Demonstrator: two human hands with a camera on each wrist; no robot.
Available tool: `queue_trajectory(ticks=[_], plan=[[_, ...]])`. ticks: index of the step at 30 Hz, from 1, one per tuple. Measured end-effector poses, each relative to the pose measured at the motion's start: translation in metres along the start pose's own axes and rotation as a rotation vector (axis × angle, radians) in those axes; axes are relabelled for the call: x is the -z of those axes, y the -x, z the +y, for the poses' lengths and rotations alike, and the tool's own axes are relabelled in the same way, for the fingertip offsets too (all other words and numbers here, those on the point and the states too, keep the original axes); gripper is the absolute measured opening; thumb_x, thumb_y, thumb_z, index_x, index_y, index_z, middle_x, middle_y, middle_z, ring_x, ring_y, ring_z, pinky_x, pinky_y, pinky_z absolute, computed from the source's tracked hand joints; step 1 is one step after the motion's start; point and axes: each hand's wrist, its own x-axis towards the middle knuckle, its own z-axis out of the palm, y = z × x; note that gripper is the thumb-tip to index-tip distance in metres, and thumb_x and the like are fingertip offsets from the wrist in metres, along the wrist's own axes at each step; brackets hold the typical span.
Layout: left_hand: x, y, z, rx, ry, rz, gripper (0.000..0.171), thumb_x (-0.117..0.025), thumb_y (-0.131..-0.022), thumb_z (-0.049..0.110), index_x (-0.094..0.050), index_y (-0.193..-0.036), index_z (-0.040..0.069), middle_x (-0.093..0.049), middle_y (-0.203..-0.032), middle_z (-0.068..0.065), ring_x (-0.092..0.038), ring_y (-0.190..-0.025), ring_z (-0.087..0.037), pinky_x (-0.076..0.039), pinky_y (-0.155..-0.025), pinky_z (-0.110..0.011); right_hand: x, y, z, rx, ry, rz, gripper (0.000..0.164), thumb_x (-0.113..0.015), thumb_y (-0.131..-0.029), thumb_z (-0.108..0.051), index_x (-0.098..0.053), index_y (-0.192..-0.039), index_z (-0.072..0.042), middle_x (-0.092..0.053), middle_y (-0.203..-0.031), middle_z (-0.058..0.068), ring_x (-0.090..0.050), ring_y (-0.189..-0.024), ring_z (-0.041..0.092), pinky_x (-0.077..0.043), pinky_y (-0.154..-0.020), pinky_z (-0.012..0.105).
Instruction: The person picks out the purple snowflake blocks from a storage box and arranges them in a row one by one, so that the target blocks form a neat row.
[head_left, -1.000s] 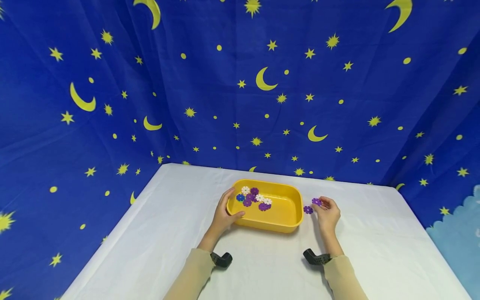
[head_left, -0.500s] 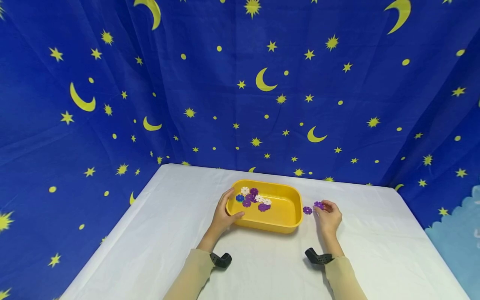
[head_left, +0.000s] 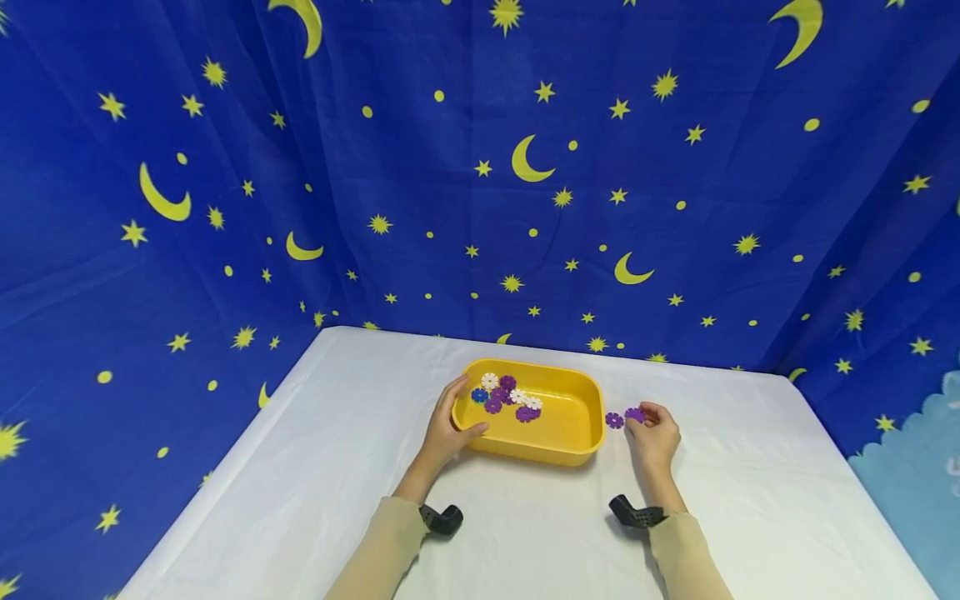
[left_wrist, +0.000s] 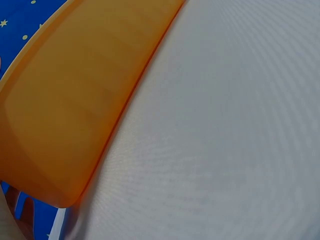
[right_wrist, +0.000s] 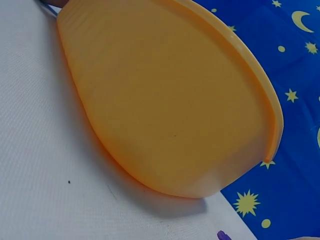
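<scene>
White table [head_left: 300, 467], yellow tray [head_left: 577, 446] lengthwise left-right

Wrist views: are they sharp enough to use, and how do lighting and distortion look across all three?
Head view: even, soft light, no glare, wide-angle bowing at the edges; the yellow plastic tub is sharp. Left wrist view: the tub wall fills the frame close up and soft, though the white cloth shows its weave. Right wrist view: the tub is slightly soft, with a faint shadow beneath; a purple flower piece barely enters.

Bright, even light (blurred wrist views)
</scene>
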Motion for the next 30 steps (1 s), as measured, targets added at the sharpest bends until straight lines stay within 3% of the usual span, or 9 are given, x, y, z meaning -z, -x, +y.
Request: queue_trajectory(ticks=[5, 12, 16, 19, 25, 30], plan=[[0.0007, 0.0017, 0.0015, 0.001, -0.012, 0.006, 0.083, -0.078, -0.075, 0.029, -0.037, -0.143, 0.003, -0.039, -0.149, -0.015, -0.035, -0.139, -0.034, -0.028, -0.115, -0.056, -0.0010, 0.0001, 0.0018, 0.009, -0.002, -0.014, 0.036, -0.061, -0.075, 0.005, -0.061, -0.111, 0.008, -0.064, -0.107, 0.027, -0.054, -0.091, 0.027, -0.029, -0.064, -0.003], [0.0018, 0.0024, 0.0027, 0.088, 0.006, -0.016, 0.083, -0.079, -0.075, 0.017, -0.036, -0.145, 0.008, -0.036, -0.152, -0.011, -0.030, -0.142, -0.035, -0.021, -0.118, -0.055, -0.0020, 0.0001, 0.0022, 0.021, -0.032, 0.025, 0.033, -0.060, -0.075, 0.005, -0.063, -0.108, 0.007, -0.066, -0.103, 0.025, -0.050, -0.080, 0.009, -0.033, -0.062, -0.002], [0.0012, 0.0018, 0.0017, 0.095, 0.004, -0.025, 0.085, -0.080, -0.075, 0.023, -0.036, -0.145, 0.009, -0.036, -0.152, -0.010, -0.031, -0.142, -0.033, -0.022, -0.119, -0.054, -0.0005, 0.0001, 0.0010, -0.006, -0.057, 0.039, 0.031, -0.061, -0.077, 0.003, -0.064, -0.107, 0.006, -0.065, -0.101, 0.024, -0.047, -0.074, 0.000, -0.035, -0.060, -0.001], [0.0006, -0.0003, 0.0029, 0.099, 0.003, -0.035, 0.086, -0.080, -0.075, 0.028, -0.036, -0.146, 0.009, -0.035, -0.153, -0.009, -0.030, -0.143, -0.032, -0.022, -0.119, -0.052, 0.0006, -0.0010, 0.0008, -0.021, -0.077, 0.046, 0.029, -0.062, -0.079, 0.002, -0.064, -0.108, 0.006, -0.065, -0.101, 0.022, -0.046, -0.073, -0.002, -0.035, -0.060, -0.001], [0.0010, -0.0035, 0.0032, 0.104, 0.012, -0.039, 0.083, -0.078, -0.075, 0.017, -0.036, -0.146, 0.011, -0.035, -0.153, -0.007, -0.030, -0.143, -0.032, -0.021, -0.119, -0.053, 0.0006, -0.0015, -0.0003, -0.026, -0.113, 0.045, 0.030, -0.063, -0.080, 0.003, -0.063, -0.110, 0.007, -0.065, -0.105, 0.024, -0.048, -0.076, -0.001, -0.036, -0.062, -0.002], [0.0028, -0.0016, 0.0027, 0.101, 0.008, -0.033, 0.085, -0.079, -0.075, 0.030, -0.036, -0.146, 0.011, -0.036, -0.152, -0.008, -0.030, -0.143, -0.032, -0.021, -0.119, -0.053, -0.0014, -0.0010, 0.0002, -0.026, -0.124, 0.046, 0.029, -0.064, -0.081, 0.003, -0.063, -0.109, 0.007, -0.065, -0.104, 0.023, -0.049, -0.076, 0.001, -0.036, -0.063, -0.002]])
